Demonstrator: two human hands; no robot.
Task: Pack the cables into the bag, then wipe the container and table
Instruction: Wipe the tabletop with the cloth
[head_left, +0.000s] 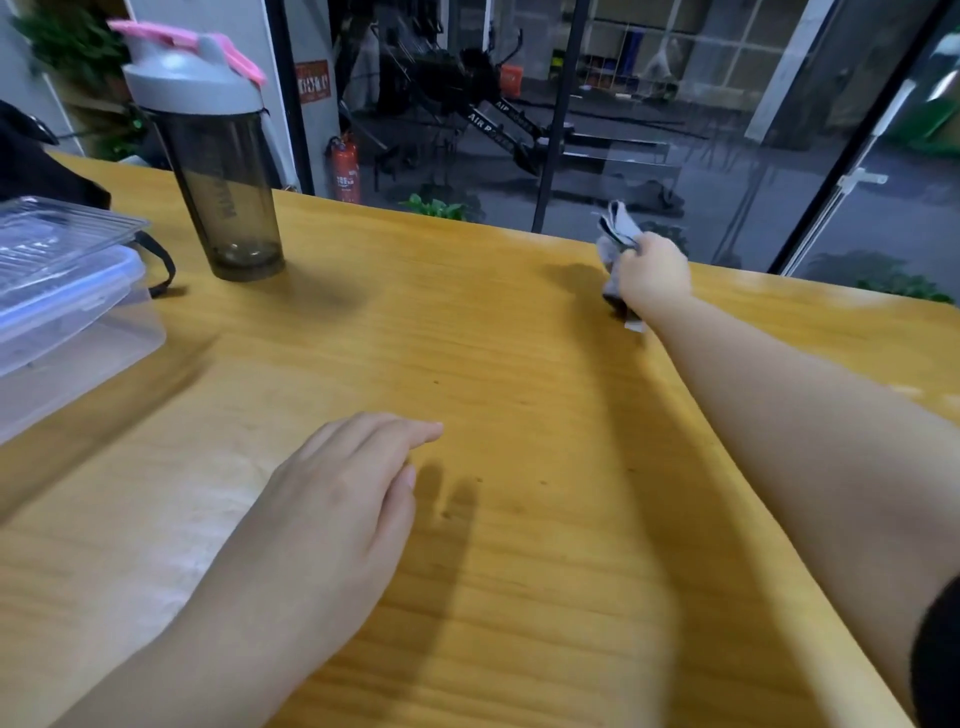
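My right hand grips a bunched grey cloth at the far right edge of the yellow wooden table, arm stretched out. The cloth's lower end touches the tabletop. My left hand rests flat on the table near the front, fingers straight and holding nothing. A clear plastic container with a blue-rimmed lid sits at the left edge. A black bag lies behind it, its strap looping out onto the table. No cables are in view.
A dark translucent shaker bottle with a grey and pink lid stands at the back left, near the container. Beyond the table's far edge is a glass wall with gym equipment and a red fire extinguisher behind it.
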